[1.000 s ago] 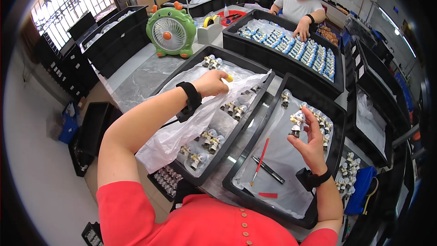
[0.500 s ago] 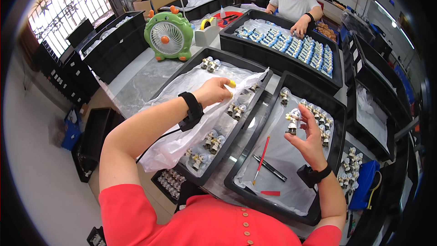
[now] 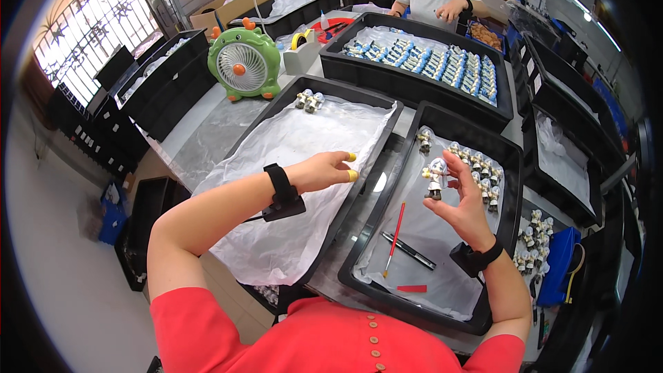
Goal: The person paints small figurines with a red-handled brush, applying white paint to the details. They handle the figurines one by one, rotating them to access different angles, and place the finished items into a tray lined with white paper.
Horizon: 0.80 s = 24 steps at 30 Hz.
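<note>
My left hand (image 3: 321, 171), with yellow covers on two fingertips, hovers over the white sheet (image 3: 276, 252) in the left black tray (image 3: 395, 116). Its thumb and forefinger are apart with nothing between them. Two small white-haired figurines (image 3: 309, 101) stand on the sheet at the far end. Above the right black tray (image 3: 512, 231), my right hand (image 3: 467, 213) grips one figurine (image 3: 436, 178) upright between thumb and fingers. More such figurines (image 3: 481, 166) sit in that tray behind the hand, and a single one (image 3: 425, 139) is at its far left corner.
In the right tray lie a red brush (image 3: 395, 238), a dark pen (image 3: 409, 251) and a red strip (image 3: 412, 289). A green fan (image 3: 244, 62) stands beyond the left tray. Across, a person (image 3: 435, 0) stands behind a tray of blue-white figurines (image 3: 421, 62).
My left hand has let go of the white sheet, which now lies flat over the figurines at the left tray's right side. The right hand still holds its figurine. The co-worker's hand has lifted.
</note>
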Tool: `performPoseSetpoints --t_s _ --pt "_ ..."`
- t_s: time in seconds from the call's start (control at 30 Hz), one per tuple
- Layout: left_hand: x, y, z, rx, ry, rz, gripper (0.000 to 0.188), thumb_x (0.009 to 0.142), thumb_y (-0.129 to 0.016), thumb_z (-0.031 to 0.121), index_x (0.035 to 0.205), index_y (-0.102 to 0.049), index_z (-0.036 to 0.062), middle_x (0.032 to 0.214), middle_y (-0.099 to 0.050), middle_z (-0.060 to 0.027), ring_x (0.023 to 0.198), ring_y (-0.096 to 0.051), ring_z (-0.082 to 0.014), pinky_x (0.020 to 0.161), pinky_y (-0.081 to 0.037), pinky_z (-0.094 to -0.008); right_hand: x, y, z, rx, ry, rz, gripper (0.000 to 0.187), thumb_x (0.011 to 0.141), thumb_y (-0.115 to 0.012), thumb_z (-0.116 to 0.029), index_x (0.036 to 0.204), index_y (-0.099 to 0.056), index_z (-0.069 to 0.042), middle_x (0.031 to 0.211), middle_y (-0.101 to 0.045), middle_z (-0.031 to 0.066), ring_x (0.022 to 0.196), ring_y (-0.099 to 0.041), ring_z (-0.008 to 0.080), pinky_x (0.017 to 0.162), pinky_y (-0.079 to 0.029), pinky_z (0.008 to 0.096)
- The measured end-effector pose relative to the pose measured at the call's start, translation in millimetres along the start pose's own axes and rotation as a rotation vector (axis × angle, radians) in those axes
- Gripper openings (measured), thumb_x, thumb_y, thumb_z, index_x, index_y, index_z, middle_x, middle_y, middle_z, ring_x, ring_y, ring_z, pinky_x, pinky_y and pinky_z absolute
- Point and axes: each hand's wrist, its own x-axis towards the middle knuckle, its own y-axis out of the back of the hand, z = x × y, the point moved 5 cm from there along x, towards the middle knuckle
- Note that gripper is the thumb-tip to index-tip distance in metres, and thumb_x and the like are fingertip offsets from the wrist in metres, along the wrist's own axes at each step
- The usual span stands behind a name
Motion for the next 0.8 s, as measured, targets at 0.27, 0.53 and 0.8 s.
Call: performPoseSetpoints --t_s 0.27,0.53,0.8 --pt "-17 -27 32 0.201 -0.206 0.169 0.063 0.088 -0.059 0.027 0.136 -0.034 -0.0041 0.132 -0.046 -0.0237 0.124 -0.043 -0.0288 0.103 -0.033 -0.0344 -3 0 -13 -0.068 0.068 -0.007 0.083 0.065 -0.079 -0.013 0.136 -0.037 -0.011 0.125 -0.054 0.0076 0.110 -0.051 0.0197 0.089 -0.040 0.0328" --pt "-15 -82 69 -0.688 -0.303 -0.030 0.061 0.087 -0.055 0.005 0.141 -0.026 0.0003 0.139 -0.036 -0.0133 0.122 -0.044 -0.0209 0.100 -0.037 -0.0324 -7 -5 -32 -0.106 0.184 -0.029 0.081 0.065 -0.079 -0.011 0.135 -0.037 -0.012 0.126 -0.053 0.0080 0.114 -0.050 0.0229 0.093 -0.040 0.0365" --pt "-8 -98 71 -0.854 -0.350 -0.028 0.054 0.089 -0.052 0.002 0.138 -0.030 -0.0013 0.129 -0.049 -0.0108 0.113 -0.052 -0.0154 0.095 -0.042 -0.0284 -5 -5 -24 -0.098 0.112 -0.080 0.074 0.067 -0.079 -0.014 0.132 -0.042 -0.012 0.128 -0.049 0.0068 0.116 -0.048 0.0229 0.093 -0.041 0.0371"
